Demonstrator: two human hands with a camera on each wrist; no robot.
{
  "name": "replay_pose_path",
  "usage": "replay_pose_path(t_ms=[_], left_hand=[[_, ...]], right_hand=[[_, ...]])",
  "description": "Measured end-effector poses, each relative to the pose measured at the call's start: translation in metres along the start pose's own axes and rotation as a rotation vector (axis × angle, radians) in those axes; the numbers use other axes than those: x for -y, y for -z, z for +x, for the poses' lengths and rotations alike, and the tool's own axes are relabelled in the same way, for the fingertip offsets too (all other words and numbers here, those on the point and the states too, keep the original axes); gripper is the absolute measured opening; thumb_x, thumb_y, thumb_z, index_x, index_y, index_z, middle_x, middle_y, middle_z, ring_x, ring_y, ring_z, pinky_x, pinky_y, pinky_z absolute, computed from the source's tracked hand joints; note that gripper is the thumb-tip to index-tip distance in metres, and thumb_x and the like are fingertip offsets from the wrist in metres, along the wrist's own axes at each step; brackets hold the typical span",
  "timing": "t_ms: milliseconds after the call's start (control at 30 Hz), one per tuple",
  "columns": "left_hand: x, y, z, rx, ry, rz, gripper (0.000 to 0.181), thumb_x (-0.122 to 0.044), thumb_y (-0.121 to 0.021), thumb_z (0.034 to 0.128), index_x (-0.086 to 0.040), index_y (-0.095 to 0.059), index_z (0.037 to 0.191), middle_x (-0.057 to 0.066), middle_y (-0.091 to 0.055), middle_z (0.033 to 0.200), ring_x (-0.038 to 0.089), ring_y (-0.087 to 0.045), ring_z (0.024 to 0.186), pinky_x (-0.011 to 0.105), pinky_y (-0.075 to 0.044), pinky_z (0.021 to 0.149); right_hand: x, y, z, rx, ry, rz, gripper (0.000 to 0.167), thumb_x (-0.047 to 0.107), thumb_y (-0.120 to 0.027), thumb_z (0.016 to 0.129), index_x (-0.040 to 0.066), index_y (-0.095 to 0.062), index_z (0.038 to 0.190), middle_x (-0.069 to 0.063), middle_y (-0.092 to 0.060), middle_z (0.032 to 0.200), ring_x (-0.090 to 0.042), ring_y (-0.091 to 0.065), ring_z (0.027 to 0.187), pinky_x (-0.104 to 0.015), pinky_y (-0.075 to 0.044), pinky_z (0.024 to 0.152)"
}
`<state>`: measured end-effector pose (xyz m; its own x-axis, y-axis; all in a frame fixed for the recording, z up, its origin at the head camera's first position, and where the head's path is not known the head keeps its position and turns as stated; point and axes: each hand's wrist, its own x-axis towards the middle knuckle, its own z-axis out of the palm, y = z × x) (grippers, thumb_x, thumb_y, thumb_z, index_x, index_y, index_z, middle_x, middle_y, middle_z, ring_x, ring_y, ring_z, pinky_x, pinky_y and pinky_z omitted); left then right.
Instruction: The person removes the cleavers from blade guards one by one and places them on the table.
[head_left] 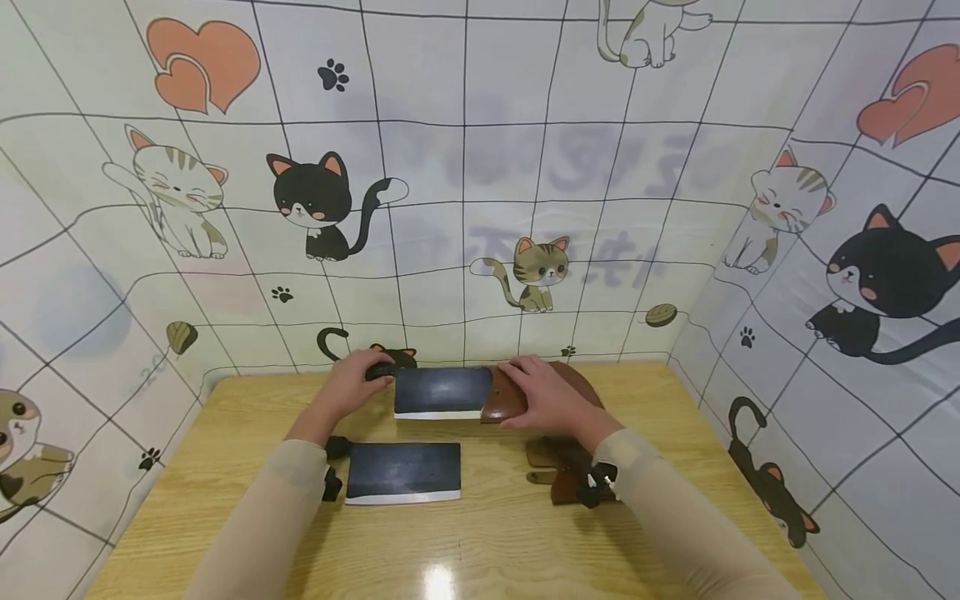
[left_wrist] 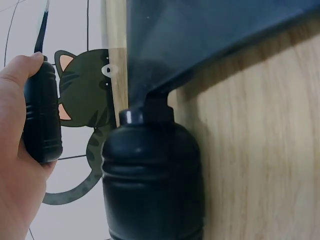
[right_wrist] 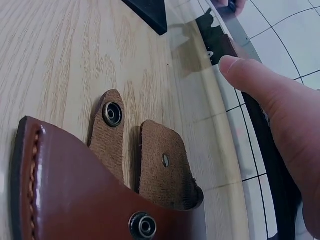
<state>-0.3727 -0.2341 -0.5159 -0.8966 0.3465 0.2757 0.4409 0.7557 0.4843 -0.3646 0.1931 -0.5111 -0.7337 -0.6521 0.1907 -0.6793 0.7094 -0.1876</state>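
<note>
My left hand (head_left: 354, 383) grips the black handle (left_wrist: 42, 115) of a cleaver, raised above the back of the table. Its dark blade (head_left: 441, 392) points right, its pale cutting edge facing down. My right hand (head_left: 551, 392) holds a brown leather knife sheath (head_left: 504, 398), thumb along its side in the right wrist view. The blade's far end meets the sheath's left side; whether it sits inside cannot be told. Nearer on the table lies a second cleaver (head_left: 403, 473); its ridged black handle (left_wrist: 152, 175) fills the left wrist view's foreground.
A second brown sheath (head_left: 566, 487) lies under my right forearm, with snap straps (right_wrist: 112, 115) spread on the wood. The light wooden table (head_left: 480, 542) ends against a cat-patterned sheet (head_left: 465, 167), which also covers both sides.
</note>
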Motion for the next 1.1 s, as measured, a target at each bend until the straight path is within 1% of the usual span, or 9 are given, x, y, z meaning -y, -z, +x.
replay_pose_path(t_ms=[67, 200, 300, 467, 633, 700, 833, 933, 1100], left_hand=[[-0.002, 0.001, -0.001, 0.001, 0.006, -0.016, 0.035, -0.023, -0.077, 0.1069, -0.005, -0.074, 0.137, 0.026, -0.065, 0.148, 0.049, -0.058, 0.138, 0.07, -0.047, 0.109], [0.002, -0.001, -0.002, 0.0, 0.01, -0.036, 0.033, -0.021, -0.078, 0.1066, -0.004, -0.074, 0.135, 0.021, -0.07, 0.134, 0.045, -0.063, 0.126, 0.065, -0.052, 0.102], [0.008, -0.003, -0.003, -0.006, 0.007, -0.044, 0.032, -0.019, -0.078, 0.1057, -0.004, -0.074, 0.134, 0.018, -0.071, 0.129, 0.042, -0.064, 0.123, 0.063, -0.053, 0.102], [0.016, -0.004, -0.005, -0.006, -0.003, -0.06, 0.032, -0.018, -0.079, 0.1053, -0.004, -0.074, 0.133, 0.018, -0.071, 0.131, 0.043, -0.064, 0.125, 0.064, -0.051, 0.105], [0.022, -0.001, -0.009, -0.002, 0.002, -0.058, 0.032, -0.018, -0.079, 0.1056, -0.003, -0.074, 0.134, 0.018, -0.071, 0.129, 0.043, -0.064, 0.123, 0.064, -0.052, 0.103], [0.024, 0.0, -0.01, -0.005, 0.007, -0.057, 0.032, -0.017, -0.079, 0.1051, -0.002, -0.074, 0.133, 0.019, -0.071, 0.13, 0.044, -0.064, 0.124, 0.064, -0.051, 0.105], [0.026, 0.006, -0.014, -0.021, -0.006, -0.048, 0.03, -0.015, -0.081, 0.1031, 0.0, -0.075, 0.129, 0.021, -0.071, 0.13, 0.048, -0.063, 0.126, 0.066, -0.051, 0.106], [0.03, 0.009, -0.017, -0.028, -0.014, -0.036, 0.029, -0.013, -0.082, 0.102, 0.0, -0.075, 0.127, 0.02, -0.072, 0.126, 0.047, -0.065, 0.121, 0.065, -0.052, 0.102], [0.039, 0.01, -0.021, -0.027, -0.003, -0.03, 0.029, -0.013, -0.082, 0.1022, -0.001, -0.075, 0.128, 0.019, -0.072, 0.123, 0.043, -0.068, 0.116, 0.063, -0.055, 0.099]], right_hand=[[-0.001, -0.001, 0.0, 0.006, 0.006, -0.009, 0.111, 0.069, -0.087, 0.086, 0.013, -0.043, 0.171, -0.012, -0.047, 0.163, -0.035, -0.045, 0.15, -0.056, -0.044, 0.119], [-0.003, -0.003, -0.001, 0.004, 0.002, -0.005, 0.113, 0.069, -0.088, 0.085, 0.012, -0.042, 0.171, -0.013, -0.047, 0.164, -0.036, -0.044, 0.151, -0.058, -0.043, 0.12], [-0.005, -0.002, -0.003, -0.002, -0.008, 0.004, 0.113, 0.068, -0.089, 0.084, 0.012, -0.043, 0.171, -0.013, -0.046, 0.165, -0.036, -0.043, 0.152, -0.059, -0.042, 0.12], [-0.01, -0.002, -0.007, -0.008, -0.011, 0.018, 0.113, 0.064, -0.093, 0.082, 0.012, -0.044, 0.17, -0.014, -0.046, 0.165, -0.037, -0.042, 0.153, -0.06, -0.042, 0.12], [-0.02, -0.004, -0.011, 0.003, -0.001, 0.035, 0.114, 0.06, -0.095, 0.082, 0.013, -0.042, 0.171, -0.018, -0.044, 0.168, -0.038, -0.04, 0.156, -0.061, -0.039, 0.123], [-0.024, -0.004, -0.014, 0.003, 0.0, 0.035, 0.114, 0.06, -0.095, 0.082, 0.014, -0.042, 0.172, -0.019, -0.044, 0.168, -0.039, -0.04, 0.156, -0.062, -0.038, 0.124], [-0.032, -0.001, -0.02, -0.014, -0.004, 0.047, 0.114, 0.059, -0.097, 0.081, 0.013, -0.044, 0.171, -0.02, -0.046, 0.167, -0.041, -0.042, 0.155, -0.065, -0.038, 0.122], [-0.035, 0.002, -0.023, -0.015, -0.012, 0.06, 0.113, 0.057, -0.098, 0.081, 0.012, -0.045, 0.17, -0.021, -0.046, 0.167, -0.042, -0.042, 0.155, -0.066, -0.038, 0.122], [-0.04, 0.007, -0.028, 0.005, -0.016, 0.076, 0.111, 0.052, -0.099, 0.081, 0.012, -0.045, 0.17, -0.022, -0.046, 0.167, -0.042, -0.041, 0.155, -0.064, -0.037, 0.123]])
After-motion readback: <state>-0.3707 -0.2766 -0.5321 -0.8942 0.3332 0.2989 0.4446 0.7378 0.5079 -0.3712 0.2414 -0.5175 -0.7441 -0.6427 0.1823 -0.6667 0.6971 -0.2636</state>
